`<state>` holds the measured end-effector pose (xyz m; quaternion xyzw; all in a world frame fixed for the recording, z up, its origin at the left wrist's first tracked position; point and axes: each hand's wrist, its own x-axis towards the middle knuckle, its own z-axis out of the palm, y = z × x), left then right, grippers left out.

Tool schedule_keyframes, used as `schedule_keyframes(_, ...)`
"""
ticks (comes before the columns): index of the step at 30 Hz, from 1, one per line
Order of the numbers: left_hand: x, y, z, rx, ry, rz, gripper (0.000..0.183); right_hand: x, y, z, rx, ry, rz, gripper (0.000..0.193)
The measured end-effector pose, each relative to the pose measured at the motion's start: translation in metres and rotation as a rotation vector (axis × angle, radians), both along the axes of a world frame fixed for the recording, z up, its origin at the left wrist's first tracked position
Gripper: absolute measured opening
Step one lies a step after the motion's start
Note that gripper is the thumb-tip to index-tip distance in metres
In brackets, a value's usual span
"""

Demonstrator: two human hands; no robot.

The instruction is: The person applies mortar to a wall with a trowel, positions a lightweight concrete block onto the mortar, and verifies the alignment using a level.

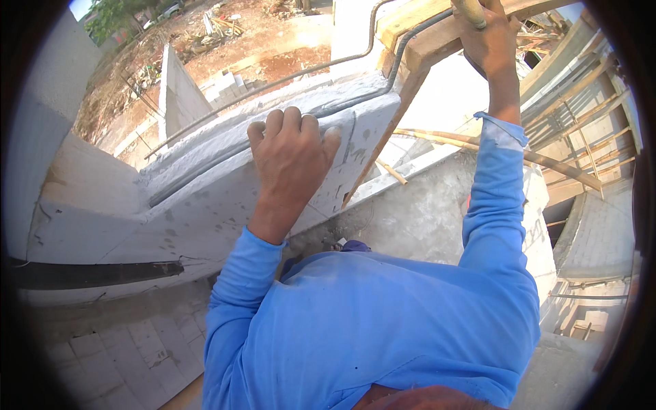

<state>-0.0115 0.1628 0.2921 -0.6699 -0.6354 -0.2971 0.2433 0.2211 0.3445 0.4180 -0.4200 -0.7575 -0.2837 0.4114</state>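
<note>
My left hand is closed over the top of a white block wall, its fingers curled at a groove cut along the top. A dark steel bar lies in that groove and bends upward at the wall's end. My right hand is raised at the upper right, wrapped round a round wooden handle beside a timber post frame. The handle's other end lies outside the picture. A second bent bar runs along the wall's far side, and both bars rise toward a wooden beam.
A grey concrete surface lies below the wall, crossed by bamboo poles. Timber shuttering and poles stand at the right. Beyond the wall are red soil, rubble and a concrete panel. A dark slot runs along the wall's lower left.
</note>
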Motion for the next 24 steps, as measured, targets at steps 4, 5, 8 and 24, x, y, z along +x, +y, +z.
schedule_keyframes(4, -0.004, -0.002, -0.003, 0.022, 0.000, -0.038, 0.029, 0.002, 0.000, -0.002, -0.113, 0.120, 0.101, 0.016)
schedule_keyframes(5, -0.005, -0.002, -0.005, 0.037, -0.002, -0.040, 0.029, 0.000, -0.001, -0.002, -0.069, 0.079, 0.076, 0.016)
schedule_keyframes(8, -0.005, -0.002, -0.008, 0.053, -0.023, -0.042, 0.028, 0.000, 0.004, -0.004, 0.094, -0.056, -0.014, 0.011)
schedule_keyframes(24, -0.108, -0.074, 0.028, -0.052, -0.266, 0.150, 0.009, 0.018, 0.030, -0.021, -0.098, 0.226, 0.007, 0.042)
